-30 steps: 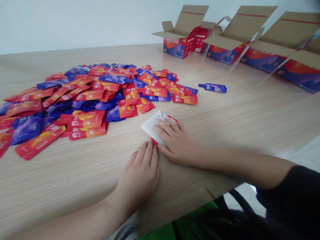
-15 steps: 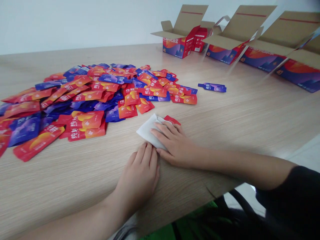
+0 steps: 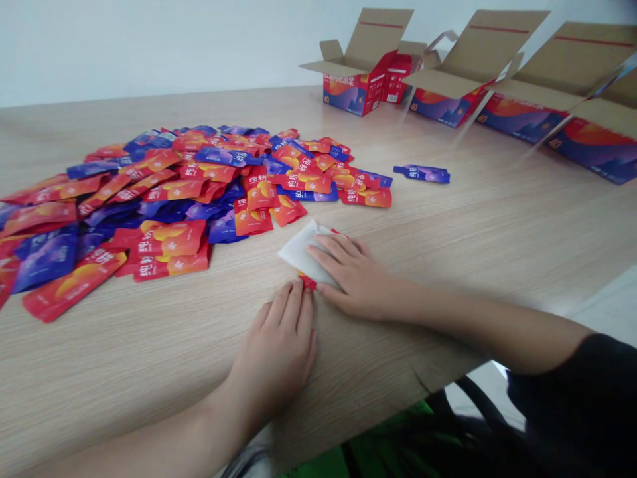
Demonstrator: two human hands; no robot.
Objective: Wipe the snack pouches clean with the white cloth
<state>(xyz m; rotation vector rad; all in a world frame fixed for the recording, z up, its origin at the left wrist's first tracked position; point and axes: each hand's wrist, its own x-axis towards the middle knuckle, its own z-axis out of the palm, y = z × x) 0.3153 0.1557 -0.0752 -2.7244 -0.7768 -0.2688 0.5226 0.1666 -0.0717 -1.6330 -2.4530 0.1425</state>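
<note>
A folded white cloth lies under the fingers of my right hand, which holds it flat against a red pouch on the table. Most of that pouch is covered; only its near corner and a sliver at the far edge show. At the near corner, my left hand presses the pouch down with its fingertips, fingers close together. To the left spreads a heap of red-and-orange pouches mixed with blue-purple pouches. One single blue pouch lies apart, beyond my right hand.
Several open cardboard boxes with raised flaps stand along the back right, among them a blue-and-red box. The wooden table ends near my body. A pale wall rises behind.
My right hand has slid the white cloth slightly away and to the right, uncovering the red pouch's near corner. My left hand has stayed almost in place.
</note>
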